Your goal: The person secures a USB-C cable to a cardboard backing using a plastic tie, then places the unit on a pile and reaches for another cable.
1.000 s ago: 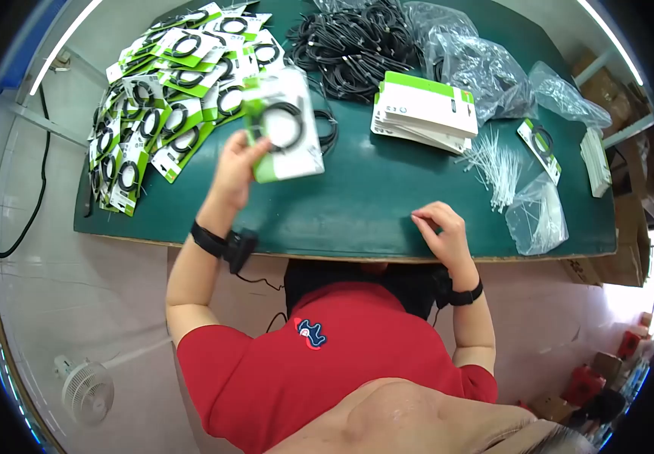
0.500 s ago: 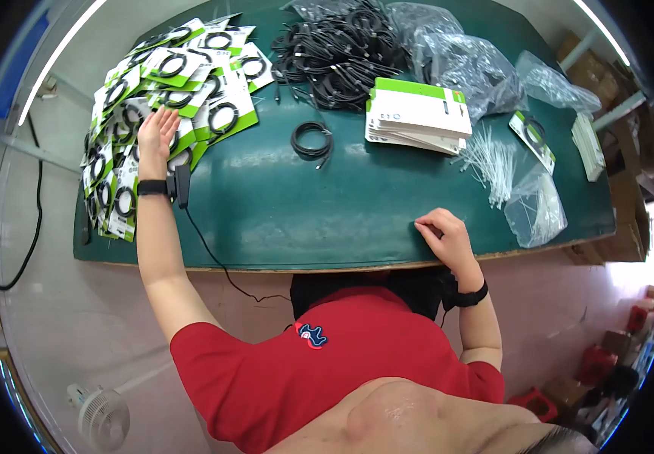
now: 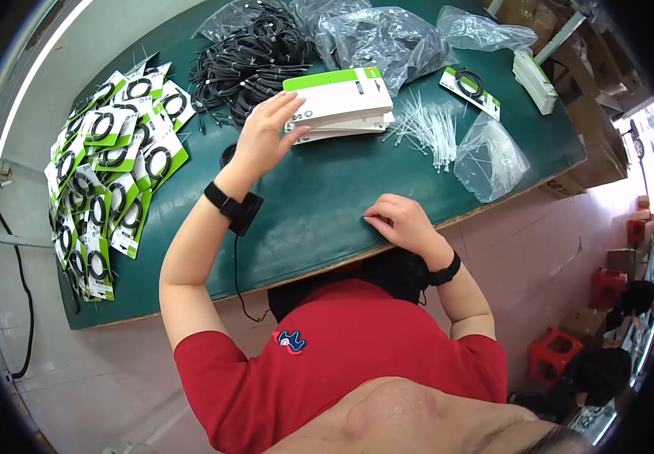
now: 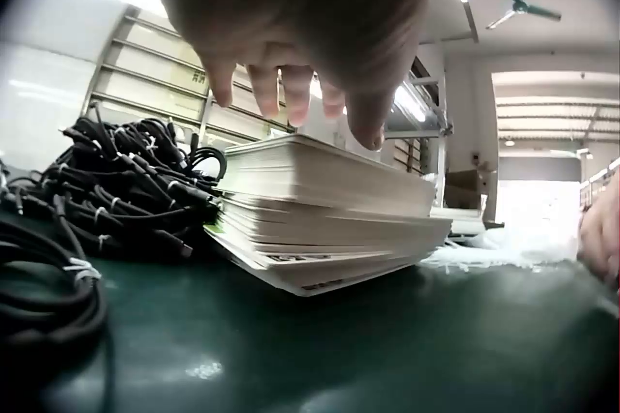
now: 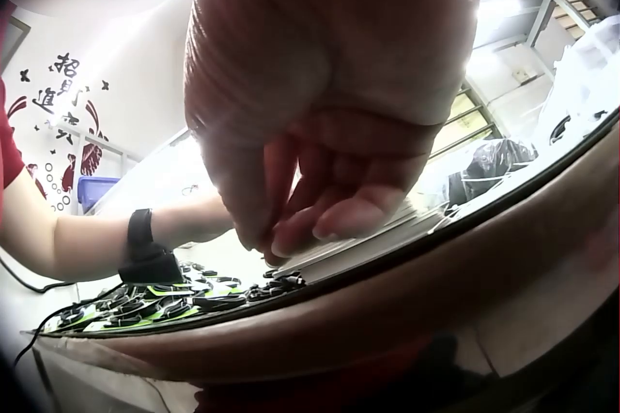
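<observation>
My left hand [image 3: 265,138] is at the left end of a stack of white and green packaging cards [image 3: 342,100], its fingers extended and nothing in its grasp. In the left wrist view its fingers hang over the top of the card stack [image 4: 320,185]. Partly hidden by that hand lies a coiled black cable [image 3: 227,154], shown bound with a white tie in the left wrist view. Close to the table's front edge, my right hand [image 3: 405,224] idles with loosely curled fingers. Thumb and forefinger come together in the right wrist view, with nothing seen between them.
Carded cables [image 3: 107,178] pile up at the left. Behind the card stack are a heap of black cables [image 3: 247,64] and clear plastic bags [image 3: 384,45]. White zip ties [image 3: 429,132], a bag of ties [image 3: 490,159], one carded cable [image 3: 471,92] and more cards [image 3: 535,82] lie right.
A carded cable was in my left hand and went onto the left pile. That hand has since moved right, to the card stack. The head view has turned; my right hand keeps its pose.
</observation>
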`<state>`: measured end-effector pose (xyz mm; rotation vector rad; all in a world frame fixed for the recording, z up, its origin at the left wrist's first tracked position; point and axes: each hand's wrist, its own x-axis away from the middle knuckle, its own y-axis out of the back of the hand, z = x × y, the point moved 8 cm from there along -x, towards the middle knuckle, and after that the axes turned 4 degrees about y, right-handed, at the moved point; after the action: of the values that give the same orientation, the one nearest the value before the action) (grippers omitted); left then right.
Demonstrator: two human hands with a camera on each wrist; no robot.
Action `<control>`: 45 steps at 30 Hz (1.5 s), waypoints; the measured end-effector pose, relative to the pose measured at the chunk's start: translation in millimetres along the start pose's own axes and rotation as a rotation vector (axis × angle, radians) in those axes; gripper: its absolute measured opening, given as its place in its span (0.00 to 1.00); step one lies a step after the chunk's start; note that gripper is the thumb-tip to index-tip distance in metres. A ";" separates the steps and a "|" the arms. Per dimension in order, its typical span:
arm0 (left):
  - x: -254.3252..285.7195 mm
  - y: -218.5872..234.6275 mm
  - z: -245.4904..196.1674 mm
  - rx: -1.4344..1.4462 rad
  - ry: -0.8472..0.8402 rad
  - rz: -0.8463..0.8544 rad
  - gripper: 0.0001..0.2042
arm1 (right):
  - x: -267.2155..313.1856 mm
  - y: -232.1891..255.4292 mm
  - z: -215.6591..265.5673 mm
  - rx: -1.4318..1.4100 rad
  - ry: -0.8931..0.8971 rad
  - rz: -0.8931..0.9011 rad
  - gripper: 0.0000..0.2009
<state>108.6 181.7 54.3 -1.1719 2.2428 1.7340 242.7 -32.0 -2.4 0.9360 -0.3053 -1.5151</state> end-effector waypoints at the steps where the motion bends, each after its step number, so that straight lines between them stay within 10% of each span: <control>1: -5.1 -5.2 -15.6 -0.181 -0.144 -0.023 0.22 | 3.3 4.8 -3.1 0.010 -0.008 -0.012 0.02; 10: -15.2 -35.0 1.3 -0.204 -0.107 0.004 0.19 | 24.3 78.9 -59.7 0.145 -0.205 -0.223 0.03; 14: -13.2 -2.5 69.2 0.176 0.067 -0.190 0.16 | 21.3 74.7 -58.6 0.127 -0.184 -0.187 0.03; 16: 12.7 -7.3 149.0 0.295 0.592 0.005 0.16 | 24.4 65.6 -53.9 0.104 -0.155 -0.157 0.03; 21: 77.2 13.9 166.9 -0.238 0.624 0.163 0.17 | 28.8 50.9 -44.7 0.044 -0.136 -0.085 0.03; 33: 115.0 14.9 130.0 0.139 0.826 0.051 0.13 | 14.3 31.3 -21.5 -0.004 -0.078 -0.048 0.03; 45: 109.8 36.2 -5.7 0.443 0.516 -0.035 0.09 | -15.9 13.6 18.2 -0.142 0.019 -0.016 0.03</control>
<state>11.6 122.7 31.9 -1.6542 2.6561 0.9016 238.1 -26.0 24.3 0.8417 -0.1743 -1.5204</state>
